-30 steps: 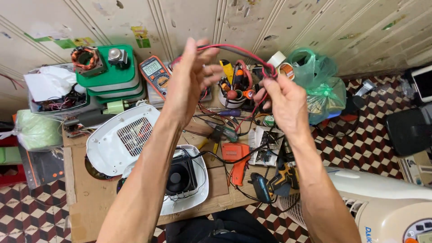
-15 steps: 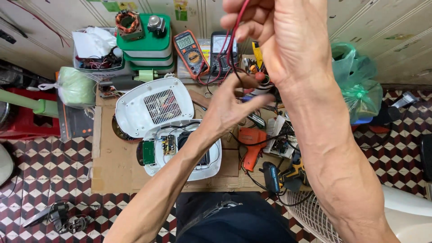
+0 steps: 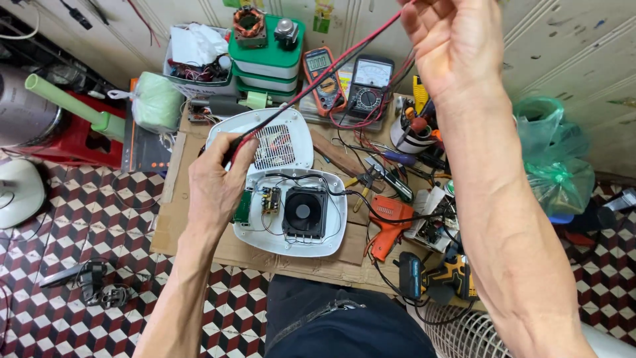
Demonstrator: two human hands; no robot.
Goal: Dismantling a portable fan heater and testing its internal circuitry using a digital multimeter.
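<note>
Red-black wire pair (image 3: 311, 83) stretched taut between both grips: left hand (image 3: 215, 182) pinches low end, right hand (image 3: 457, 50) pinches high end; opened white appliance (image 3: 291, 212) just below left grip.

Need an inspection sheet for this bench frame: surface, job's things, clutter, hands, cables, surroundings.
Surface: wooden board on a low table, crowded at the back and right.
Job's things: red and black lead pair stretched taut between both hands; opened white device base with black fan and small circuit boards; its vented white cover lies behind.
Clutter: two multimeters, green-lidded boxes, orange tool, pliers, tool cup, yellow-black drill.
Hands: left hand pinches the lower lead end; right hand grips the upper end, raised.
Cables: loose black and red wires trail across the board's right side.
Surroundings: checkered tile floor, red stool, green plastic bag, white fan grille bottom right.
</note>
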